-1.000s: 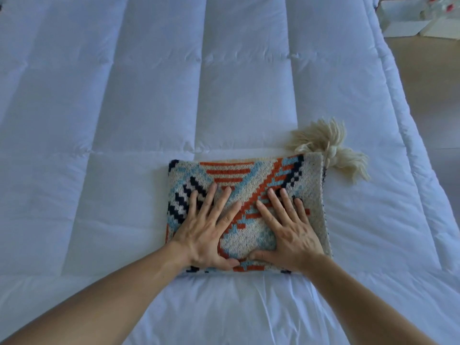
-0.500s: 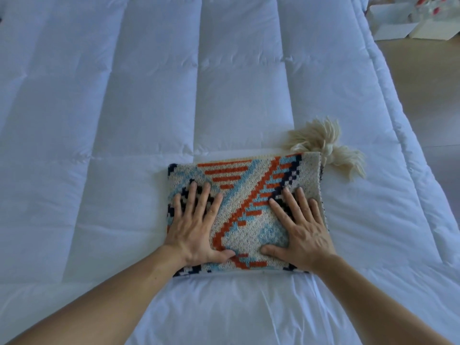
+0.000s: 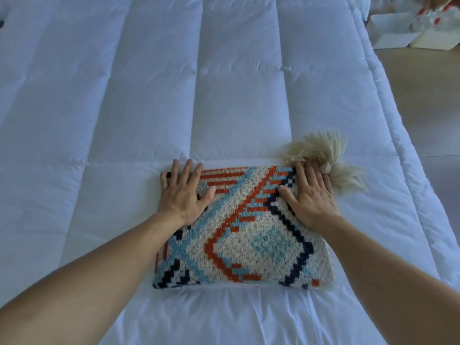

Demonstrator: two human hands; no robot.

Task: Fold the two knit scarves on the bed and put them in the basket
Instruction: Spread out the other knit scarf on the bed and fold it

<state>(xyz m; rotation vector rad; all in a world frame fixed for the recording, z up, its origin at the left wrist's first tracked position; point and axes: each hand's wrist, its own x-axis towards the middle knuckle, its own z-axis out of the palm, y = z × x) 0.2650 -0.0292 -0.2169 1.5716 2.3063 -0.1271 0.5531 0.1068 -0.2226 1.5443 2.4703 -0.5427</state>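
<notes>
Fingers spread and flat, our left hand [image 3: 183, 195] and right hand [image 3: 311, 195] press the far corners of the folded scarf [image 3: 245, 235], lying crosswise on the bed [image 3: 149, 95], tassels [image 3: 326, 159] far-right.

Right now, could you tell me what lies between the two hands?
In the head view, only the folded scarf's patterned knit lies between the left hand and right hand.
</notes>
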